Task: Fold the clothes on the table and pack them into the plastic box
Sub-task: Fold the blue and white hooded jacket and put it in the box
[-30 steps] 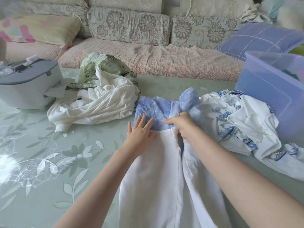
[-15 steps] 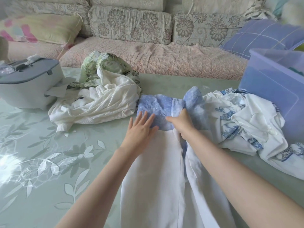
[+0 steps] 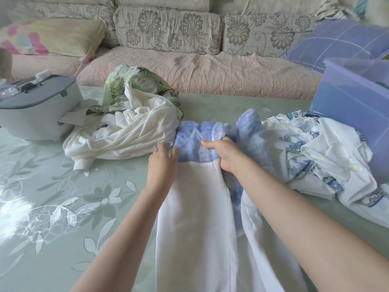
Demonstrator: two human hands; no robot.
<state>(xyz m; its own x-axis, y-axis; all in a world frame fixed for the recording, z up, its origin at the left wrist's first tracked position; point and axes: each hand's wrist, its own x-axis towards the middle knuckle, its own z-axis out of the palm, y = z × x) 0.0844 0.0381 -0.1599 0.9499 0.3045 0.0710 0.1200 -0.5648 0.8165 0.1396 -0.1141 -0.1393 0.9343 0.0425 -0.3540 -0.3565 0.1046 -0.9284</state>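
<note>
The white-and-blue garment (image 3: 200,207) is lying lengthwise on the worktop (image 3: 52,197), its blue end pointing toward the sofa, wedged between two unfolded heaps. The left hand (image 3: 162,163) is resting flat on the garment's left edge, fingers straight and close together, gripping nothing. The right hand (image 3: 225,154) is bunching the blue cloth at the centre fold, fingers curled tight around it.

Here's the worry: the blue end is touching the cream knit pile (image 3: 126,133) on one side and lying against the blue-printed white clothes (image 3: 315,161) on the other. Any pull could be dragging a neighbour along or trapping a stray sleeve in the fold. The cloth looks thin and the worktop glossy, so the layers may be sliding out of line. The plastic box (image 3: 347,106) is sitting at far right, well apart from both hands.
</note>
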